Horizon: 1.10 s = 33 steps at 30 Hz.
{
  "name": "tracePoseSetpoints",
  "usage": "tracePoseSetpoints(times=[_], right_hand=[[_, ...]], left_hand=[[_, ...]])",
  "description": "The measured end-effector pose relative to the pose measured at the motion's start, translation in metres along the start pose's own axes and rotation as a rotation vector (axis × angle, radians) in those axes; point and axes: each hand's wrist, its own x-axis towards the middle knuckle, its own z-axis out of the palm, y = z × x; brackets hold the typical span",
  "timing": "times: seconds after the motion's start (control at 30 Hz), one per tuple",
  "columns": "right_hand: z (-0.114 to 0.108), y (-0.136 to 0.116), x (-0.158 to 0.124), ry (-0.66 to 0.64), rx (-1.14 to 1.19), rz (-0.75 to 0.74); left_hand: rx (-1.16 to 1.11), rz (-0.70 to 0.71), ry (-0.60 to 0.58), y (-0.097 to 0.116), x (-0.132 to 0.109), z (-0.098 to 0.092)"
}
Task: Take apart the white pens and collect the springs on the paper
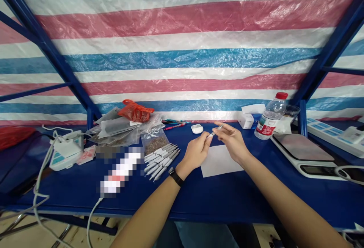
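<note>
Slim grey-and-white pen (212, 134): over rectangular white paper (218, 162), long axis slanting toward the far-right corner of the blue bench (210, 200).
Left hand (197, 149): pinches its near end.
Right hand (231, 138): fingertips pinch its far end.

Head-worn camera; faces forward, down over blue table (216, 196).

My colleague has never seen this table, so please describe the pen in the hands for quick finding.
On the blue table, find the white sheet near the middle. By its far edge, the left hand and right hand hold the pen. Unlike the bunched pens to its left, it is off the table.
</note>
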Motion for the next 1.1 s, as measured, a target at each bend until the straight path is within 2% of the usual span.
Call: tracePoseSetpoints(times=[0.07, 0.2, 0.43, 0.6, 0.83, 1.1], right_hand=[[0.0014, -0.0015, -0.0018, -0.019, 0.057, 0.050], [0.0043, -0.0044, -0.0042, 0.038, 0.059, 0.108], [0.0054, -0.0049, -0.0023, 0.049, 0.075, 0.129], [0.0048, -0.0044, -0.0016, 0.064, 0.023, 0.134], [0.0027, -0.0037, -0.0004, 0.014, 0.065, 0.154], [0.0026, -0.0030, -0.0010, 0.012, 0.063, 0.126]], left_hand=[[0.121, -0.007, 0.050, -0.0002, 0.0005, -0.0021], [0.192, -0.021, 0.042, 0.0001, 0.0000, -0.0025], [0.195, -0.078, 0.046, 0.0012, -0.0001, -0.0001], [0.157, -0.072, 0.049, 0.0024, 0.0000, -0.0028], [0.124, -0.070, 0.072, 0.0029, -0.0005, -0.0033], [0.112, -0.052, 0.046, 0.0022, -0.0003, -0.0029]])
